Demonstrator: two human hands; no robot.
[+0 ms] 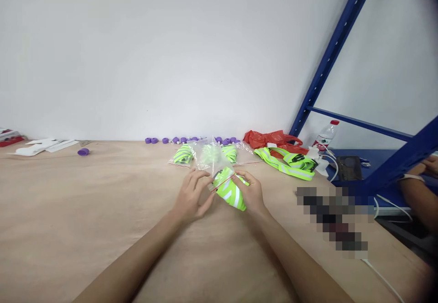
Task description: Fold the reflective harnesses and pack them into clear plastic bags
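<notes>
Under both hands, plywood table (85, 211); just beyond them, row of bagged bands (183, 154); between them, clear zip bag (214, 164) pinched by left hand (191, 198), and green reflective band (231, 193), partly inside that bag, gripped by right hand (251, 193).

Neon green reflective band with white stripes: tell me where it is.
Head view, centre: the neon green band sits in the right hand, its top inside the clear plastic zip bag that the left hand holds.
</notes>
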